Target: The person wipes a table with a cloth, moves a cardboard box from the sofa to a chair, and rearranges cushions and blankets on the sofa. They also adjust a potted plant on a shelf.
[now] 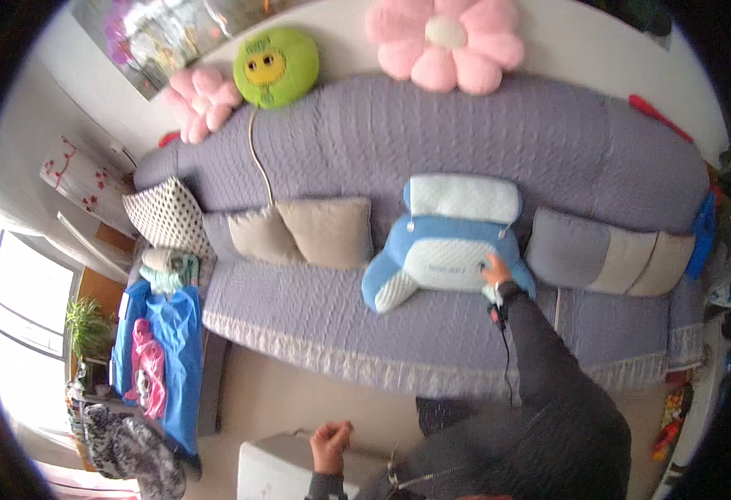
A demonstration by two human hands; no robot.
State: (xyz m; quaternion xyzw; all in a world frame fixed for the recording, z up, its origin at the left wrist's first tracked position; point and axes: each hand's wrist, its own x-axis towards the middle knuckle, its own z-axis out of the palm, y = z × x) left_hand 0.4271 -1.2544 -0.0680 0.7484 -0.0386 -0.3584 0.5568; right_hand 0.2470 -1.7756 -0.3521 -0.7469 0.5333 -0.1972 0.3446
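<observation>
A blue and white backrest cushion (447, 254) with two arms and a roll-shaped headrest (465, 200) leans upright against the grey sofa's back. My right hand (496, 273), reached far forward, touches the right part of its white front panel. Its fingers point at the cushion, and a small dark spot shows by the fingertips. Below that wrist hangs a small red and black object (496, 314) with a dark cord. My left hand (330, 446) is held low near the body, fingers curled in, nothing visible in it. A white box-like surface (269, 471) lies beside it.
The long quilted grey sofa (299, 308) carries beige pillows (328, 232), a grey-and-beige cushion (603, 250) and a dotted cushion (168, 218). Flower cushions (444, 33) and a green round cushion (276, 68) sit along its top. Blue fabric (178, 333) with a pink cloth lies at left.
</observation>
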